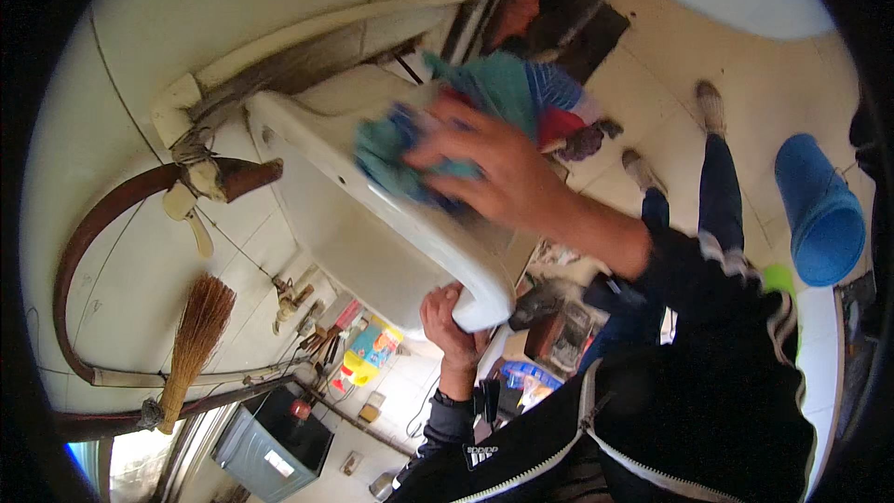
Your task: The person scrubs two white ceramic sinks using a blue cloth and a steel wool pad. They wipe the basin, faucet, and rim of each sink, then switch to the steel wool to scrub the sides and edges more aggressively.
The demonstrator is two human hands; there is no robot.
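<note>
My right hand (482, 161), blurred, presses a crumpled teal and blue cloth (394, 154) against the rim of a white ceramic basin (419, 237). More cloth in teal, blue and red (520, 94) shows beyond that hand; whether it is the same piece I cannot tell. My left hand (447, 318) grips the basin's rim at its near corner, fingers curled over the edge. A tap (204, 178) with a brown hose (77, 251) is on the tiled wall beside the basin.
A whisk broom (199, 335) hangs on the wall at the left. Yellow bottle (362, 363) and second tap (290, 300) are near the basin's far side. A blue bucket (821, 223) lies at the right, past my feet (709, 105). A grey box-like container (269, 457) is at lower left.
</note>
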